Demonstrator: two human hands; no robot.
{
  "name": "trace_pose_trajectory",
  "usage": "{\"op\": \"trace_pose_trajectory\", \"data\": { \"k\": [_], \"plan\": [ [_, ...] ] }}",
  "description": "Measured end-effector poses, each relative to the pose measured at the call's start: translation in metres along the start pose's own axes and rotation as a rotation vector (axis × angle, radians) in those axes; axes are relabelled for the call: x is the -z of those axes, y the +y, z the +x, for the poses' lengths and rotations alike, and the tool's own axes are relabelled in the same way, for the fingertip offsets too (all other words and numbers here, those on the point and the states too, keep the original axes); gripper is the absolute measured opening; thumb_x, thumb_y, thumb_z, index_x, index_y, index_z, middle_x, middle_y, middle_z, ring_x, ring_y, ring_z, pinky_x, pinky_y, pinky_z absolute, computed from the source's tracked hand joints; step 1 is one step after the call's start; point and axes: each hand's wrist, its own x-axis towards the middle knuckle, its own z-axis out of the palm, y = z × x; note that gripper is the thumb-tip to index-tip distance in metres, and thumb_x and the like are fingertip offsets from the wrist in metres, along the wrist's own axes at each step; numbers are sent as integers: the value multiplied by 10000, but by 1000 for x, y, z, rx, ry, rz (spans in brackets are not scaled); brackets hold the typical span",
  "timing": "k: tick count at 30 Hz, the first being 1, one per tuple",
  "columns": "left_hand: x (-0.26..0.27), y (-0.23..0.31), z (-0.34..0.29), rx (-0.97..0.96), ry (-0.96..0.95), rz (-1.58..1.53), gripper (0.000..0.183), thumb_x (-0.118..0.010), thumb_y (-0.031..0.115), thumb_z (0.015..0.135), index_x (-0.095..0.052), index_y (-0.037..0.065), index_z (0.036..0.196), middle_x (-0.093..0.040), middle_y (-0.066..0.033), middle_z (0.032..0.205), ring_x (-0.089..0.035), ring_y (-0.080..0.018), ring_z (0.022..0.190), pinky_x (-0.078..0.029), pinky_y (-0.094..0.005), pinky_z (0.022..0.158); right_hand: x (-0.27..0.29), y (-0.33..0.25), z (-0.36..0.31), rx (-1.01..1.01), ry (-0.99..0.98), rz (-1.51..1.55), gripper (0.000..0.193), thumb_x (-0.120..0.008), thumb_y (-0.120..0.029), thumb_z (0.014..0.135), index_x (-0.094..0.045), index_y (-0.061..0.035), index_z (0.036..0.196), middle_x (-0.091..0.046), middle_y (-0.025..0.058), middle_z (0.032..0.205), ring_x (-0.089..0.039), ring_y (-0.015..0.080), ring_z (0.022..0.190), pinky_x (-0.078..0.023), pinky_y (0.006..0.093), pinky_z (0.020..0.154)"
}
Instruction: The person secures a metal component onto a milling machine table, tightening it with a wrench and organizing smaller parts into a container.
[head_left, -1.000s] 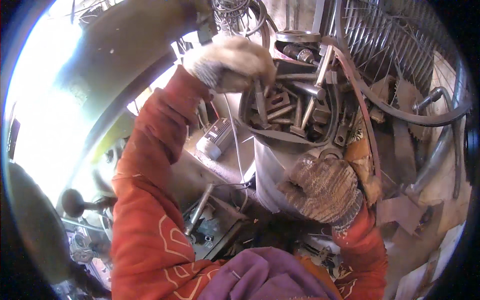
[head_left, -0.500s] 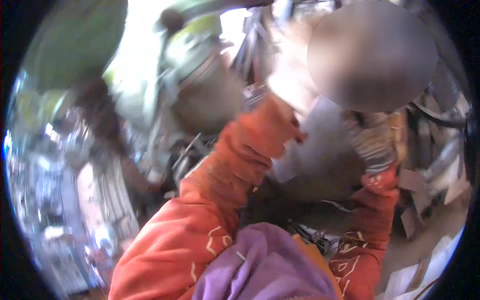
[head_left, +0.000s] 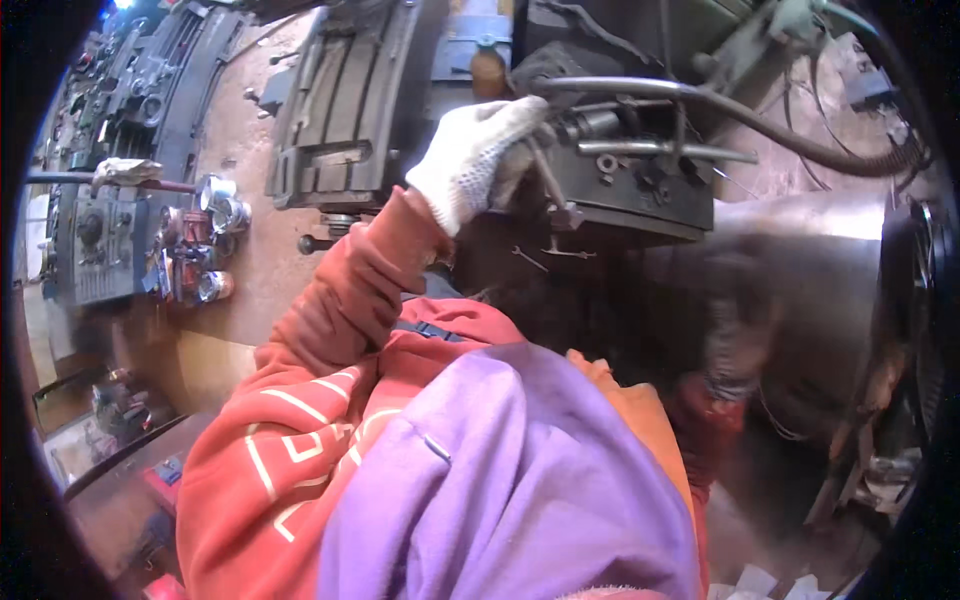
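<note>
Workshop clutter surrounds a dark metal surface (head_left: 655, 218), its near side sinking into shadow where outlines are lost. Left of that surface, the left hand (head_left: 470, 165), in a white dotted glove, has its fingers curled around a bolt (head_left: 549, 180). One end of the bolt disappears inside the glove; the other, with a blocky head, sticks out just at the surface's near left corner. Nearer than the surface and to its right, the right hand (head_left: 738, 325) is dim and smeared in front of a large metal cylinder (head_left: 825, 235); whether it is spread, closed or touching anything, I cannot tell. The cylinder's near side fades into the dark.

Counted out: one bolt shows in the left hand. Over the surface run one long curved bar (head_left: 710, 98) and one shorter straight rod (head_left: 665, 151). One ring-shaped nut (head_left: 606, 164) lies on it, beside dark bits too small to count. Off its near edge are two wrench-like tools (head_left: 530, 259). Beyond its left corner stands one brown bottle (head_left: 488, 72); farther left is one slotted metal table (head_left: 345, 100).
</note>
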Motion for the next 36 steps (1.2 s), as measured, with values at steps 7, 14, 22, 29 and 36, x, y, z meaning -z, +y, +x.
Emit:
{"op": "trace_pose_trajectory", "data": {
  "k": [7,14,22,29,36],
  "plan": [
    [82,21,-16,-68,54,173,395,-685,382,991,-724,-10,967,-623,-37,648,-489,-97,469,-374,-277,443,-162,-98,49,-132,-319,694,140,-744,-145,967,-727,-40,1057,-700,6,906,-634,90,852,-529,294,770],
    [150,38,-25,14,-161,268,301,-723,274,954,-753,-25,954,-691,-42,759,-613,-98,705,-499,-281,653,-236,-184,94,-121,-720,678,183,-770,-142,931,-725,-9,1049,-734,37,872,-651,96,821,-543,306,753],
    [264,47,4,-180,-81,426,297,-720,263,932,-769,-12,1033,-762,-127,903,-707,-187,841,-553,-343,798,-311,-218,102,-582,-733,1089,188,-766,-107,934,-668,-4,1056,-716,56,925,-663,135,865,-545,319,784],
    [340,34,19,-191,267,478,246,-719,204,929,-759,1,1064,-759,-118,900,-684,-141,837,-548,-305,771,-351,-219,136,-564,-536,744,193,-723,-130,930,-684,-10,1076,-710,55,904,-657,120,824,-538,278,716],
    [333,37,108,-455,187,995,368,-683,420,919,-758,101,1089,-760,-165,1000,-722,-363,972,-561,-444,874,-349,-216,144,-661,-329,851,206,-723,-158,921,-720,-32,1083,-718,42,927,-643,115,825,-532,291,716]
  ]
}}
